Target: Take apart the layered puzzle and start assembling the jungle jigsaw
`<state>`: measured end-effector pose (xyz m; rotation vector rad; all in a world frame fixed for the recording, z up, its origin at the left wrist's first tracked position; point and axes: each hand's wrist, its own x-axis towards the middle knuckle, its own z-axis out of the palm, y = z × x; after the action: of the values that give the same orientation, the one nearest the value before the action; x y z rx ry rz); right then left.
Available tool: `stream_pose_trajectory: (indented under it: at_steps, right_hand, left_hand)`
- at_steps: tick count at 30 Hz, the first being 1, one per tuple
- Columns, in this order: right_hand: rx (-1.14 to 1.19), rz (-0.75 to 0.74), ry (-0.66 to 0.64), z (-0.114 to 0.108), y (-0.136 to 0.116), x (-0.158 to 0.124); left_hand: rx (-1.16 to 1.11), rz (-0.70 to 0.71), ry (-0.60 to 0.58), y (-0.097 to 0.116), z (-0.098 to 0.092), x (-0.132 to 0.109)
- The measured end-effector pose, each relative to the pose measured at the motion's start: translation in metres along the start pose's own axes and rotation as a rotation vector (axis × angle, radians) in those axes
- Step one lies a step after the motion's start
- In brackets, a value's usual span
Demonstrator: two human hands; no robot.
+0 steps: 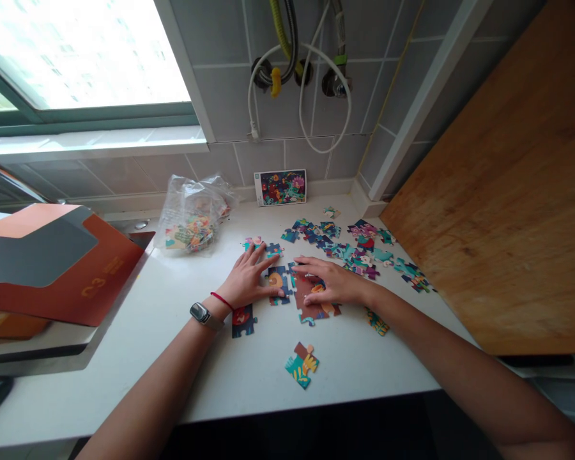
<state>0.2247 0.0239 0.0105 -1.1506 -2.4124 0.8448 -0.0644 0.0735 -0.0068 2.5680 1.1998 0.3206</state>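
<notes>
My left hand lies spread over the white counter, its fingertips at small blue and pink puzzle pieces and its thumb on a dark blue piece with an orange shape. Just right of that, my right hand rests with fingers apart over a joined brown section of jigsaw puzzle, hiding part of it. A dark piece with a red shape lies below my left wrist. Nearer the front edge sits a green, yellow and brown piece. Another green and yellow piece is beside my right forearm.
Many loose pieces spread at the back right. A picture card leans on the tiled wall, and a clear plastic bag of pieces stands left of it. An orange and grey box is far left; a wooden panel bounds the right.
</notes>
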Motion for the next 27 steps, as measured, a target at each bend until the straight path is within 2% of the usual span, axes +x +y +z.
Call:
stream_pose_trajectory:
  at_steps: [12, 27]
  right_hand:
    - [0.091, -0.044, 0.03, 0.0056, 0.006, 0.001]
    - [0.025, -0.025, -0.044, 0.0023, 0.0025, 0.0015]
  left_hand:
    - [0.033, -0.01, -0.015, 0.0046, -0.0023, -0.0003]
    - [0.017, -0.006, 0.008, 0.0014, 0.0017, -0.0003]
